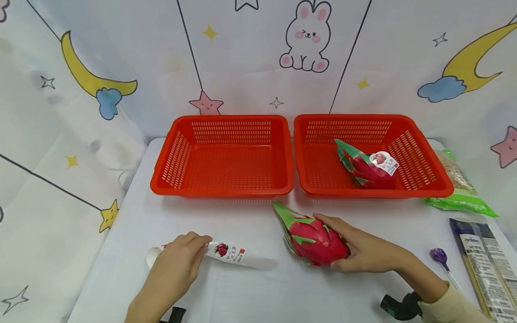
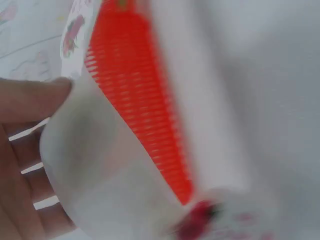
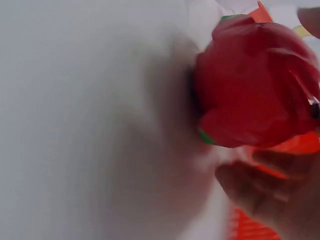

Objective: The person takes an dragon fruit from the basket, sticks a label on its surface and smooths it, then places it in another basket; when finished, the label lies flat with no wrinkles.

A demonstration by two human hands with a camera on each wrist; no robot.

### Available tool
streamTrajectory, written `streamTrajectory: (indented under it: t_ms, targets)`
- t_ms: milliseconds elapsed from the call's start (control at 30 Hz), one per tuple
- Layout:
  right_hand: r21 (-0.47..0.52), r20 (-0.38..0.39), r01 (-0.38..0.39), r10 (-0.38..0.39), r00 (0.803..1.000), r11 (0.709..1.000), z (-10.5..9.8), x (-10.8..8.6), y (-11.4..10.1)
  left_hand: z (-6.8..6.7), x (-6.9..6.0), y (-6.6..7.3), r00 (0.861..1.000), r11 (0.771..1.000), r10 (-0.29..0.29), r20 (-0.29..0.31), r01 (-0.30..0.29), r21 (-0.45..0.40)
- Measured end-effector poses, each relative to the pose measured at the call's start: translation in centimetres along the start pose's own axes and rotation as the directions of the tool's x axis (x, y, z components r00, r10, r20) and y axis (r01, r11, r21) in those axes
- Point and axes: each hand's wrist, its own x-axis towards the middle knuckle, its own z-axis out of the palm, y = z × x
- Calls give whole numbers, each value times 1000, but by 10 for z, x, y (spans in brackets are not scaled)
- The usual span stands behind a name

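Observation:
My left hand [image 1: 176, 264] pinches a white strip of dragon fruit stickers [image 1: 226, 252] above the table at the left. In the left wrist view the thumb [image 2: 42, 97] lies at the curled, translucent strip [image 2: 95, 165], with the fingers behind it. A red dragon fruit [image 1: 315, 242] with green leaf tips is on the table, its stem end pointing up and left. My right hand [image 1: 369, 249] spans its right end, fingers over the far side and thumb on the near side. In the right wrist view gaps show between the fingers and the fruit [image 3: 255, 85].
Two red baskets stand at the back; the right one [image 1: 373, 193] holds a dragon fruit with a white sticker [image 1: 371, 168], the left one [image 1: 222, 192] is bare. A green bag [image 1: 464, 197], a purple lollipop [image 1: 439, 255] and a dark-and-white packet [image 1: 484, 269] lie at the right.

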Motion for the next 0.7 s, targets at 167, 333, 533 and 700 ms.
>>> streamTrajectory:
  t_ms: [167,333,533,700]
  targets:
    - [-297,-183,24,-81,980,955,-4,3,-31,-15,6,10,996,994,50,-69,-56,-93]
    - [-287,-243,216,-289,926,933,8,28,-79,-17,14,29,986,974,123,-109,-141,-176]
    - [-128,-126,329,-344,930,936,30,60,-109,-6,25,45,980,952,186,-67,-197,-234]
    - [-103,-126,345,-356,926,933,41,69,-111,-2,26,47,980,945,191,-63,-201,-259]
